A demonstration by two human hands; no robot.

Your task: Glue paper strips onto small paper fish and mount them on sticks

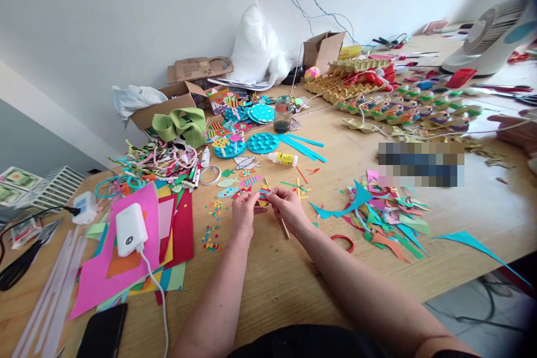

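From my remote feed, I see the left hand (244, 216) and right hand (290, 210) pinching a small striped paper piece (264, 191) just below frame centre, seemingly unfinished, while several patterned paper fish (250, 180) lie apparently done up-left of it.

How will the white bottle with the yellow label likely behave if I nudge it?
The bottle would probably roll: it lies on its side and its body looks rounded. It looks like smooth plastic, so it may be light for its size and slightly slippery.
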